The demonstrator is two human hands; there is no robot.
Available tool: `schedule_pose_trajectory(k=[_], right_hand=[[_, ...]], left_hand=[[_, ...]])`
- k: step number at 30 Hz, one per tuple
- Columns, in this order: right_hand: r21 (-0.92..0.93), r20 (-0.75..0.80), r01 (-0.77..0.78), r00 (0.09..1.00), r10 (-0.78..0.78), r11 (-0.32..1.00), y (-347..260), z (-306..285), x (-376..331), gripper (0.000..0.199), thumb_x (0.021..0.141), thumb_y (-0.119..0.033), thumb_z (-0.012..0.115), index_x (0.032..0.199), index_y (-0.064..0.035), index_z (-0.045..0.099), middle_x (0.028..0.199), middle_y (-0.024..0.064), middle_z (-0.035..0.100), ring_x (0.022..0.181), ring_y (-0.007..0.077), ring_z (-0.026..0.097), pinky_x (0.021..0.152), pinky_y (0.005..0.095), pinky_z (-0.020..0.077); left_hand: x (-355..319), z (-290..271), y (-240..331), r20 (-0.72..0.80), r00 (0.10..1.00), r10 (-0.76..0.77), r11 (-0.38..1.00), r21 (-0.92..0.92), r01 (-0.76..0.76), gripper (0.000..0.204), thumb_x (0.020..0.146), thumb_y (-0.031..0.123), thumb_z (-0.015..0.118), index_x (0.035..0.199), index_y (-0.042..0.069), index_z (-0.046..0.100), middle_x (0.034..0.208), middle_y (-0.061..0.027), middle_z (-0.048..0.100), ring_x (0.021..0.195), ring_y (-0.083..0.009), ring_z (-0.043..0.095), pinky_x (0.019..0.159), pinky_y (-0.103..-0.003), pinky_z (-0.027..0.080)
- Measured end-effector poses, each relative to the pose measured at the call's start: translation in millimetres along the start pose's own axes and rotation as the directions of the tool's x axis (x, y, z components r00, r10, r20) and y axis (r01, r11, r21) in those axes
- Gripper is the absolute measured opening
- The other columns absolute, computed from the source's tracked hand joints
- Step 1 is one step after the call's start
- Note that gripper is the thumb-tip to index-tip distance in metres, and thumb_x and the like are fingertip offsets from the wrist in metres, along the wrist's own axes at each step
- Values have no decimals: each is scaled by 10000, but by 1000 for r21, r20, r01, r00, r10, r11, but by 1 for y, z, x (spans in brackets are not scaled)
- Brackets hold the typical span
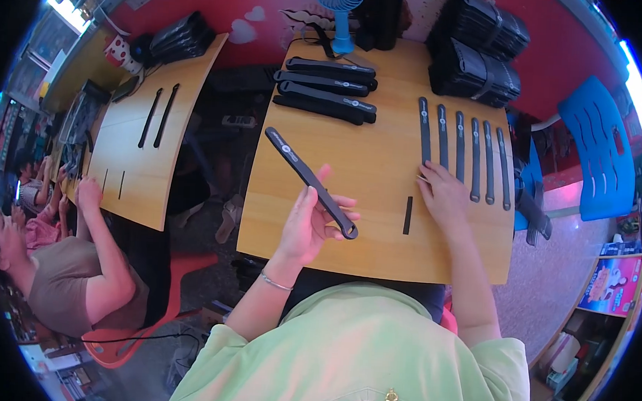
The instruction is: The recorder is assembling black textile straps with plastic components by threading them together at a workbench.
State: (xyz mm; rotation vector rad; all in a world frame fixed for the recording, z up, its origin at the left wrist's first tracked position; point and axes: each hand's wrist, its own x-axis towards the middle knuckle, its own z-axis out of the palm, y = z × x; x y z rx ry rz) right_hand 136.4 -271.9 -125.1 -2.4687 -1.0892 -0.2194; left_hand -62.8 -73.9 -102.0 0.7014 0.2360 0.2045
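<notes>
Across the palm of my left hand [303,225] lies a flat black strap [299,165] with a pale printed mark and a slot in its lower end. The thumb presses on it from the near side and the fingers curl behind. My right hand [444,196] is at the right of the table, its fingertips closed on the lower end of another black strap [424,130]. That strap is the leftmost of a row of several similar straps [475,157] laid side by side. Left of my right wrist lies a short, narrow black strip [408,215].
Stacks of black straps [326,93] sit at the table's [347,252] far left. Behind them stands a blue fan [341,15]. Bundled black packs [477,75] fill the far right corner. A blue chair [599,152] stands right; a seated co-worker [81,283] is at a left table.
</notes>
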Motion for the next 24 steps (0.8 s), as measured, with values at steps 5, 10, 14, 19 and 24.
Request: schedule_pose_trajectory(k=[5, 10, 14, 19, 24], right_hand=[[143, -91, 73, 994, -61, 987, -18, -25, 2, 297, 778, -161, 702, 1061, -85, 657, 1079, 77, 640, 895, 238, 644, 732, 322, 523], [506, -7, 62, 998, -67, 860, -88, -64, -3, 381, 691, -78, 770, 1060, -87, 675, 972, 63, 637, 727, 159, 604, 584, 271, 468], [625, 15, 127, 985, -174, 770, -110, -59, -16, 365, 691, -60, 766, 1042, -117, 684, 909, 54, 614, 721, 166, 593, 575, 274, 470], [636, -45, 167, 983, -180, 753, -112, -45, -18, 355, 701, -62, 760, 1041, -126, 681, 911, 61, 604, 767, 198, 631, 624, 295, 514], [638, -9, 118, 989, -146, 760, -111, -48, -20, 349, 783, -103, 692, 1129, -109, 652, 940, 84, 610, 772, 236, 629, 640, 326, 518]], left_hand=[[-1, 15, 3, -45, 999, 8, 999, 41, -6, 503, 1020, 384, 236, 1463, 149, 193, 1102, -199, 621, 909, -302, 672, 578, -285, 588], [-1, 19, 2, -133, 978, 163, 983, 106, -149, 495, 1017, 400, 237, 1436, 138, 239, 1119, -201, 612, 939, -315, 662, 723, -368, 600], [-1, 31, 1, -143, 968, 208, 970, 158, -185, 486, 1017, 386, 267, 1411, 102, 279, 1145, -207, 598, 953, -305, 658, 755, -372, 594], [-2, 34, -8, -45, 984, 174, 971, 174, -164, 420, 950, 92, 519, 1346, 67, 383, 1142, -160, 599, 1033, -224, 618, 830, -353, 566], [-2, 31, -12, -59, 974, 219, 968, 139, -209, 452, 913, 27, 560, 1332, 69, 395, 1152, -122, 594, 1028, -187, 607, 874, -355, 546]])
